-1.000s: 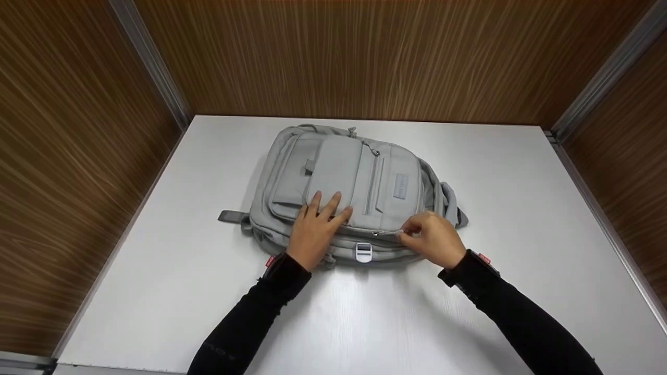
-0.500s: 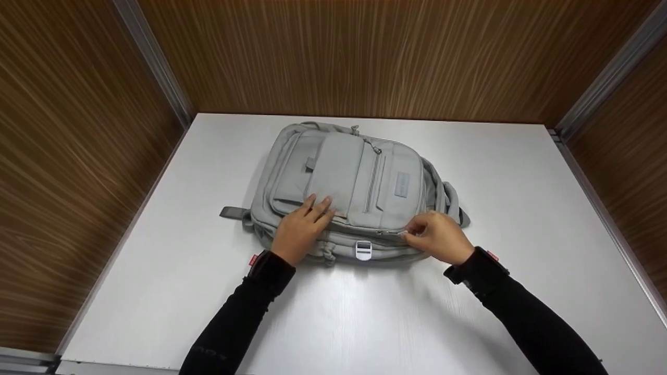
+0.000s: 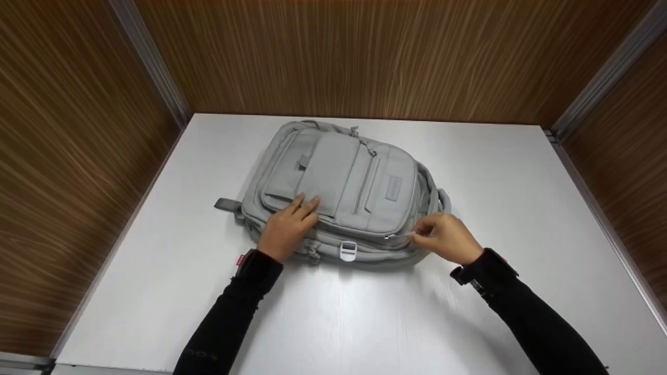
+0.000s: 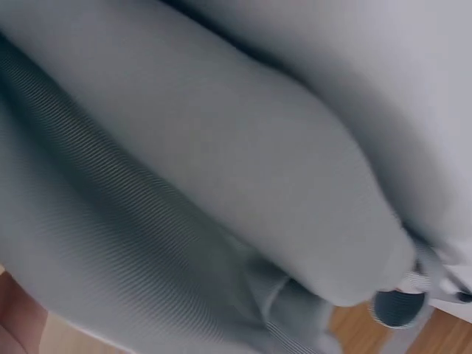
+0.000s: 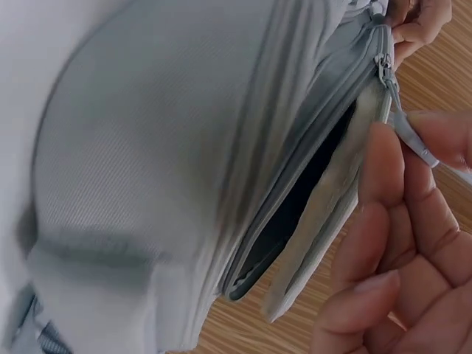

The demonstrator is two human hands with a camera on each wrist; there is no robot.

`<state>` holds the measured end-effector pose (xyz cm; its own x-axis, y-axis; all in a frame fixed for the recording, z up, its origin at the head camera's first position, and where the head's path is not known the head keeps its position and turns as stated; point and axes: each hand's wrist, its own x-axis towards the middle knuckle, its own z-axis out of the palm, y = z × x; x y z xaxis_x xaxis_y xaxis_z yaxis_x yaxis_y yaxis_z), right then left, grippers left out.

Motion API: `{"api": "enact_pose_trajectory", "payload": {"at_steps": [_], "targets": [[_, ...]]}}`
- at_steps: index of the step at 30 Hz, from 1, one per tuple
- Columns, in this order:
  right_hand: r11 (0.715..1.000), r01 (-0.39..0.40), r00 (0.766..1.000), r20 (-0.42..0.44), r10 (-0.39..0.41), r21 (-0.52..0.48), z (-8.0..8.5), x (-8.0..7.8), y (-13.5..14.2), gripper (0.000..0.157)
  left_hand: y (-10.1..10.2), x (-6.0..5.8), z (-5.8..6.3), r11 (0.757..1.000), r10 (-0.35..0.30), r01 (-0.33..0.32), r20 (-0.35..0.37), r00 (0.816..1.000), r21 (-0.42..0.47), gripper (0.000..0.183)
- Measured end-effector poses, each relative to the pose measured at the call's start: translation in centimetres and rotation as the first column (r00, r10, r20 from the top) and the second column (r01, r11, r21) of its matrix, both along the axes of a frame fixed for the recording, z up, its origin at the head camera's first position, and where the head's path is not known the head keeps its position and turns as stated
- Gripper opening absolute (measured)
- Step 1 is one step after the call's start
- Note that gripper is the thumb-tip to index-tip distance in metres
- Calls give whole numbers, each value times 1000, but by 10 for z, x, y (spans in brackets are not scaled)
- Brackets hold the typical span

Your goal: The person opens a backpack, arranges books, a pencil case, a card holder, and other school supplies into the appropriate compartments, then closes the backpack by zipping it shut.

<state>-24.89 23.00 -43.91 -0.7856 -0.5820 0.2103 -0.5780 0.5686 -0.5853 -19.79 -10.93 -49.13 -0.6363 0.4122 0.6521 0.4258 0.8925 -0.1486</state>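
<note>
A grey backpack (image 3: 328, 166) lies on its back, its carry-handle end to the right. At the near right edge of its front pocket, my right hand (image 3: 447, 238) pinches a zipper pull (image 5: 414, 140) between thumb and finger. The zipper slider (image 5: 385, 70) sits just left of those fingertips in the head view. In the right wrist view the pocket gapes between slider and top end, showing a dark inside and a pale lining (image 5: 317, 206). My left hand (image 3: 286, 229) rests on the near side of the bag, fingers extended over the front; its thumb is hidden in the head view.
The white table (image 3: 156, 260) is bounded by wood-grain panels (image 3: 365, 57) at the back and both sides. A white strap buckle (image 3: 348, 251) lies on the bag's near side, and a loose strap end (image 3: 226, 204) sticks out left.
My left hand has slid left along the bag. The backpack has shifted slightly left and turned, while the right hand with the zipper pull has moved a little right, carrying the slider along.
</note>
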Motion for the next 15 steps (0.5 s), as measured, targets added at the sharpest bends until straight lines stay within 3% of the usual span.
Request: {"api": "enact_pose_trajectory", "payload": {"at_steps": [8,15], "targets": [[999,-27,998,51,26,20,0,-2,1,10,-22,-2,-2,999,-4,2,32,999,51,14],[999,-27,996,91,25,27,0,-6,-1,7,-37,-4,-3,994,43,-49,67,997,98,23]]}}
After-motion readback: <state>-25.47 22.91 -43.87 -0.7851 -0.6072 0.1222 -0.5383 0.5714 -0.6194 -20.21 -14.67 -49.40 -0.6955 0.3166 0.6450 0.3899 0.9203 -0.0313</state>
